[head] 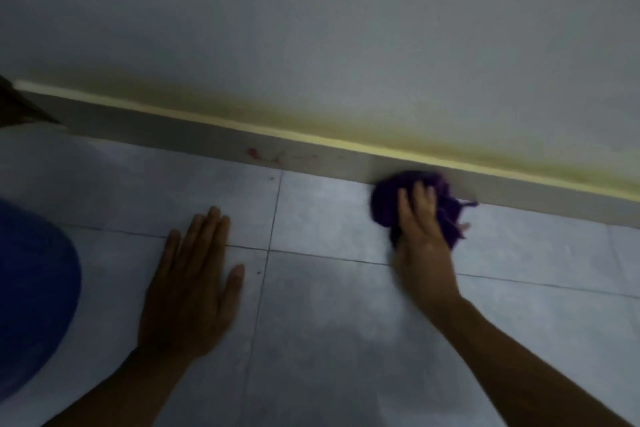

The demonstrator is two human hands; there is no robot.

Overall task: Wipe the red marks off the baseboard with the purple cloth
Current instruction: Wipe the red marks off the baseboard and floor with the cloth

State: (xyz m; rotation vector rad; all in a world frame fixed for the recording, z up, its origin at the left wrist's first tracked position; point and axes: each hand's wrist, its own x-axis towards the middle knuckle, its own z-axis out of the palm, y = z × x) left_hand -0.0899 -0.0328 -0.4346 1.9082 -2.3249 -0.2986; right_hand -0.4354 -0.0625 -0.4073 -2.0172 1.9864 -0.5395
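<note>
Purple cloth (412, 198): soft, bunched wad, right hand (420, 229) fingers curled over it, pressed against baseboard (194, 139) at floor line. Red marks (263, 155) sit well left of it, unwiped. Left hand (192, 282) flat on tiles (329, 322), fingers spread, holding nothing. Path clear.

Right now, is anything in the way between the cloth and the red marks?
Nothing visible. The cloth, held in the right hand, presses against the baseboard. The red marks lie farther left along it, with bare baseboard between. The left hand rests flat on the floor.
</note>
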